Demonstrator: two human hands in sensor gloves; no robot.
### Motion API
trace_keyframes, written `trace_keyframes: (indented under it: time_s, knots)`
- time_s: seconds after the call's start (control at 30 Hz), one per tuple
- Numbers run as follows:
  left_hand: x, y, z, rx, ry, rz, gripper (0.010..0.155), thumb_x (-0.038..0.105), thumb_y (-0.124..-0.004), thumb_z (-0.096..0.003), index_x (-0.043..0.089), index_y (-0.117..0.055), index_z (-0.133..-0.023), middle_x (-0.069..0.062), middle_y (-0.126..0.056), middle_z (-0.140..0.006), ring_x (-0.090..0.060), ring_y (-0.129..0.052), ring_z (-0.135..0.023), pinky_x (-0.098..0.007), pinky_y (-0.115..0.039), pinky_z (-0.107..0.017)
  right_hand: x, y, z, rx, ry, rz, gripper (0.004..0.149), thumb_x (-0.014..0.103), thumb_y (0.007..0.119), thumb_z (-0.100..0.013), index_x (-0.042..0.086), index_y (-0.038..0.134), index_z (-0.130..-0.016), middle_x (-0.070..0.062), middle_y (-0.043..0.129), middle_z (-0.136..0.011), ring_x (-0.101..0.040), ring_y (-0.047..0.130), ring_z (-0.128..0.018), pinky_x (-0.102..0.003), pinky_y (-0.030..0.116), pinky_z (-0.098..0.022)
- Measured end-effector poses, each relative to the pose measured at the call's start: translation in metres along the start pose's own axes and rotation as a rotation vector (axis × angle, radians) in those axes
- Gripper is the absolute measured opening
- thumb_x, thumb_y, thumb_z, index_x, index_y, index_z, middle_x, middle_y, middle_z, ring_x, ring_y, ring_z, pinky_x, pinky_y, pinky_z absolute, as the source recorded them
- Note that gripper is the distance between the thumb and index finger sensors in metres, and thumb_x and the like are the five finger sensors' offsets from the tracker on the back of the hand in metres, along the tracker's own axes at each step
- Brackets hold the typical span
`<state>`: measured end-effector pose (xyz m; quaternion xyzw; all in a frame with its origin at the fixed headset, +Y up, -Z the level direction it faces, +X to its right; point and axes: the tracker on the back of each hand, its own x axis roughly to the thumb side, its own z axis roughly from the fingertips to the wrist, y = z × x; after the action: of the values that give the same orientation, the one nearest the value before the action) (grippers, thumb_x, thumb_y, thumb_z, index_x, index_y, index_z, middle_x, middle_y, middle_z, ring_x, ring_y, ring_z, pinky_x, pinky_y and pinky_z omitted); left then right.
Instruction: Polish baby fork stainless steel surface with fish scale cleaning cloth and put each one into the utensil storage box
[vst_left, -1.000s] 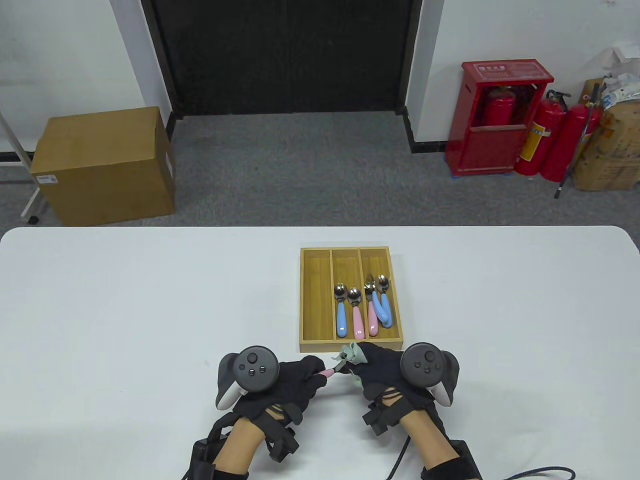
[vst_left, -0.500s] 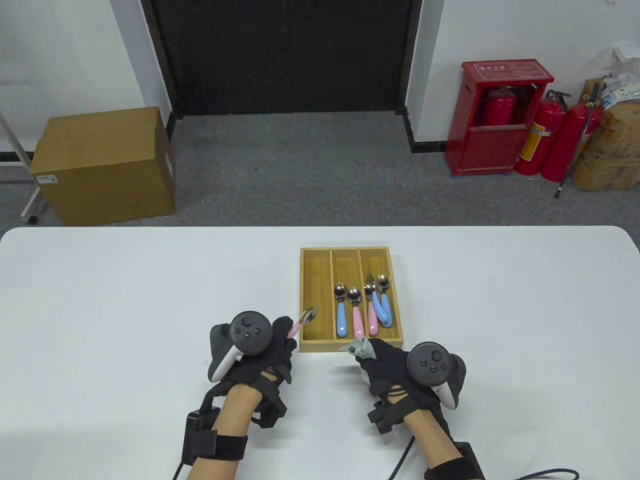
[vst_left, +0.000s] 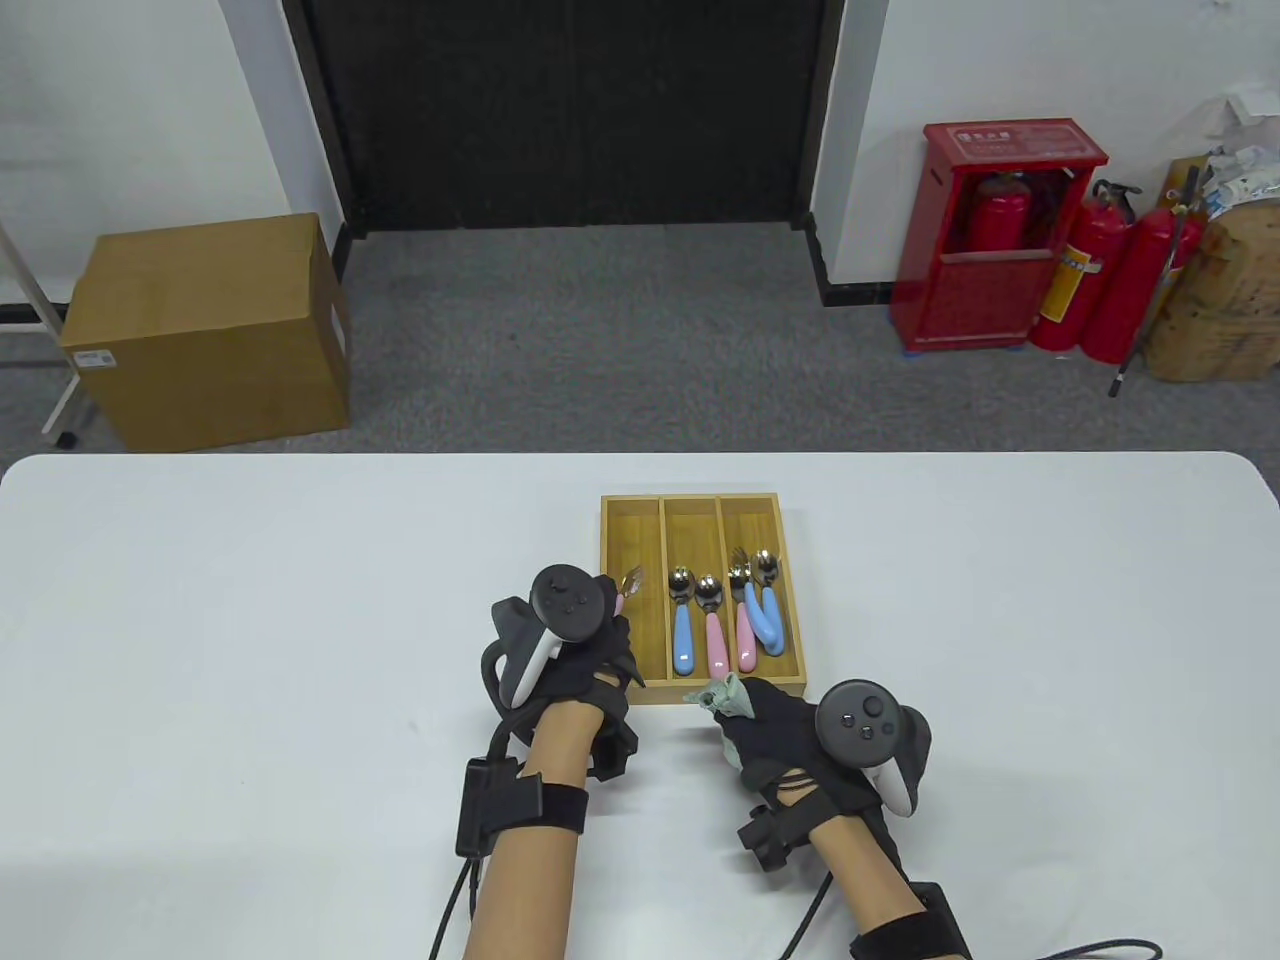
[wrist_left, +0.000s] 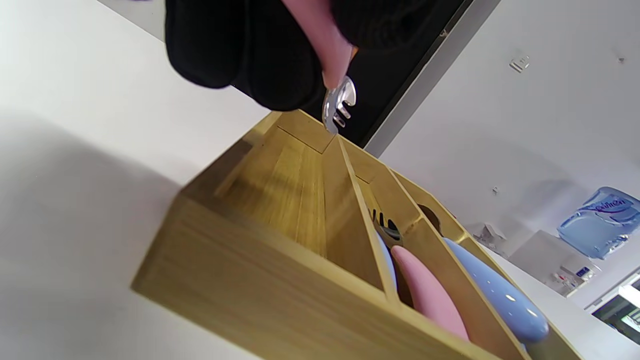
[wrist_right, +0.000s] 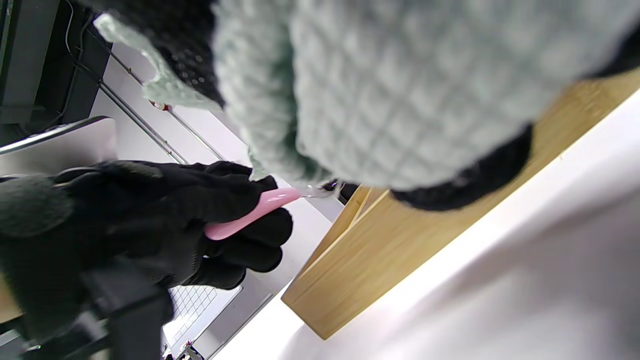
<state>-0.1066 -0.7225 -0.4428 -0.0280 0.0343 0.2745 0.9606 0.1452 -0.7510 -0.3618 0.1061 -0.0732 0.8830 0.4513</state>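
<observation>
My left hand (vst_left: 600, 640) grips a pink-handled baby fork (vst_left: 628, 582) by its handle, tines (wrist_left: 340, 102) up over the left compartment of the wooden utensil box (vst_left: 610, 600). In the right wrist view the pink handle (wrist_right: 250, 212) shows inside the left glove. My right hand (vst_left: 770, 725) sits at the box's near right corner, holding the crumpled pale-green cleaning cloth (vst_left: 725, 697), which fills the right wrist view (wrist_right: 400, 85). The middle and right compartments hold blue- and pink-handled spoons and forks (vst_left: 725, 615).
The box (wrist_left: 310, 200) stands in the middle of the white table (vst_left: 250, 600). Beyond the far table edge are a cardboard carton (vst_left: 210, 330), a red extinguisher cabinet (vst_left: 1000, 265) and loose extinguishers.
My left hand pulled the fork away from the cloth and carried it forward and right, up over the box's left compartment. My right hand stayed near the box's front edge with the cloth.
</observation>
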Motion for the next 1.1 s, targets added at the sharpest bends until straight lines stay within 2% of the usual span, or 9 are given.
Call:
trace_keyframes:
  time_s: [0.43,0.73,0.9,1.0,1.1]
  knots:
    - [0.009,-0.033,-0.014,-0.025,0.055,-0.090,0.058,0.039,-0.069,-0.0530,0.026,-0.054,-0.107,0.000,-0.087,-0.095,-0.039,-0.073,-0.097,-0.064,-0.041,-0.073,-0.002,0.001,-0.001,0.019,0.008,-0.021,0.042,0.029,0.089,-0.039,0.005,0.088,-0.074,-0.025,0.100,-0.055,-0.034,0.103,-0.026,-0.053,0.081,-0.020]
    - [0.006,-0.054,-0.013,-0.032,0.028,-0.155,0.058,0.039,-0.068,-0.0528,0.025,-0.052,-0.107,-0.003,-0.082,-0.098,-0.041,-0.066,-0.098,-0.063,-0.036,-0.074,-0.003,0.003,-0.002,0.033,0.001,-0.041,0.042,0.030,0.088,-0.040,0.005,0.088,-0.074,-0.025,0.100,-0.055,-0.034,0.103,-0.026,-0.053,0.082,-0.021]
    - [0.004,-0.039,-0.005,0.010,-0.049,-0.136,0.059,0.040,-0.069,-0.0522,0.025,-0.053,-0.107,-0.002,-0.081,-0.099,-0.039,-0.069,-0.097,-0.062,-0.038,-0.073,-0.007,0.004,-0.003,0.045,0.013,-0.057,0.042,0.029,0.088,-0.040,0.005,0.088,-0.074,-0.025,0.100,-0.056,-0.035,0.103,-0.027,-0.053,0.081,-0.021]
    - [-0.006,-0.019,0.010,0.053,-0.125,-0.113,0.062,0.043,-0.072,-0.0516,0.022,-0.054,-0.107,-0.007,-0.077,-0.102,-0.041,-0.066,-0.097,-0.062,-0.037,-0.073,-0.009,0.004,-0.004,0.047,0.019,-0.062,0.042,0.029,0.088,-0.040,0.005,0.087,-0.075,-0.025,0.099,-0.057,-0.035,0.103,-0.027,-0.054,0.081,-0.022]
    - [-0.023,0.005,0.029,0.074,-0.175,-0.142,0.065,0.048,-0.071,-0.0517,0.024,-0.051,-0.108,-0.007,-0.068,-0.110,-0.041,-0.059,-0.103,-0.062,-0.035,-0.074,-0.009,0.004,-0.004,0.044,0.025,-0.066,0.043,0.028,0.088,-0.041,0.004,0.086,-0.077,-0.026,0.098,-0.059,-0.036,0.102,-0.029,-0.054,0.080,-0.023]
